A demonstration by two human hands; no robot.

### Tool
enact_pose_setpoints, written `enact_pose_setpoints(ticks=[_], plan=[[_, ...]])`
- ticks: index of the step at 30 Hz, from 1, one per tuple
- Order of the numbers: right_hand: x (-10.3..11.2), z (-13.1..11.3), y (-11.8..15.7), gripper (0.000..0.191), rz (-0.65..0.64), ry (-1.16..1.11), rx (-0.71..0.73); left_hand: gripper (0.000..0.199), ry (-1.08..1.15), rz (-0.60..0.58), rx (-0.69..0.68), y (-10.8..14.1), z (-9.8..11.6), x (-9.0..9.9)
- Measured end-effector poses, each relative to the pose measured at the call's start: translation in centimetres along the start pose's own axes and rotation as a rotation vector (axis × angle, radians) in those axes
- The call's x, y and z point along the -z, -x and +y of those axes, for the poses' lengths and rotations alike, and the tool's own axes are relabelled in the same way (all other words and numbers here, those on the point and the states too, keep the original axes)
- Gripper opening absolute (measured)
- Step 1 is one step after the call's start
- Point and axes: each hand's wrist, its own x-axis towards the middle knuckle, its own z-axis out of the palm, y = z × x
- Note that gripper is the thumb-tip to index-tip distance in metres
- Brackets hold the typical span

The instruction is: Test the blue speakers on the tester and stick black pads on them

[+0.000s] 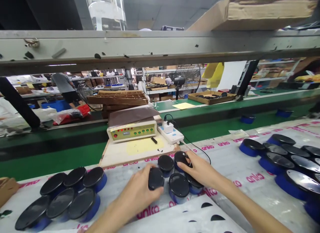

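Note:
My left hand (140, 184) is closed around a round blue-sided part with a black top (156, 178), thumb and fingers on opposite sides of its rim. To the right, my right hand (200, 168) has its thumb and fingers bent over another black-topped round part (180, 157), gripping its near right edge. Between and around the hands sit more of the same kind: one behind (165, 163), one in front (179, 185), and one partly under my right hand (195, 183). All stand on a white sheet printed with pink "anko" lettering (255, 177).
Several similar parts (61, 203) stand grouped at the left, more (278, 161) at the right. A control box with buttons (132, 131) and a power strip (172, 134) lie ahead. Beyond runs a green conveyor belt (205, 129). A metal beam (150, 46) crosses overhead; a person (63, 84) stands far back.

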Motion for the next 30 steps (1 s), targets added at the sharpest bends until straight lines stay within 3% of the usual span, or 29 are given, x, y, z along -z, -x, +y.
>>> enact_pose_setpoints(ticks=[3, 6, 11, 14, 17, 20, 23, 25, 27, 30], plan=[[0.1, -0.4, 0.3, 0.030, 0.028, 0.028, -0.032, 0.044, -0.022, 0.049, 0.019, -1.4, -0.4, 0.3], [1.6, 0.3, 0.4, 0.035, 0.120, 0.105, -0.152, 0.042, -0.048, 0.037, 0.015, -2.1, -1.5, 0.1], [7.5, 6.0, 0.3, 0.031, 0.341, 0.331, -0.516, 0.054, -0.078, 0.011, -0.059, -3.2, -3.0, 0.0], [11.0, 9.7, 0.8, 0.035, 0.375, 0.393, -0.644, 0.056, -0.044, 0.173, -0.155, -3.9, -1.8, 0.9], [12.6, 10.7, 1.1, 0.032, 0.321, 0.358, -0.616, 0.041, 0.130, 0.210, -0.185, -3.5, 0.6, 1.4], [12.3, 7.6, 1.1, 0.032, 0.223, 0.261, -0.432, 0.033, 0.392, 0.107, -0.200, -2.3, 2.6, 0.7], [10.6, 0.9, 1.8, 0.048, 0.102, 0.116, -0.166, 0.044, 0.756, 0.029, -0.138, -1.2, 3.7, -0.5], [9.4, -4.0, 2.7, 0.053, -0.058, -0.060, 0.076, 0.061, 1.020, -0.044, -0.107, -0.7, 4.1, -0.7], [8.5, -8.1, 3.4, 0.047, -0.157, -0.139, 0.249, 0.070, 1.203, -0.131, -0.117, -0.3, 4.4, -0.2], [7.9, -11.0, 3.8, 0.028, -0.022, -0.082, 0.365, 0.055, 1.326, -0.173, -0.053, 0.2, 4.6, 1.6]])
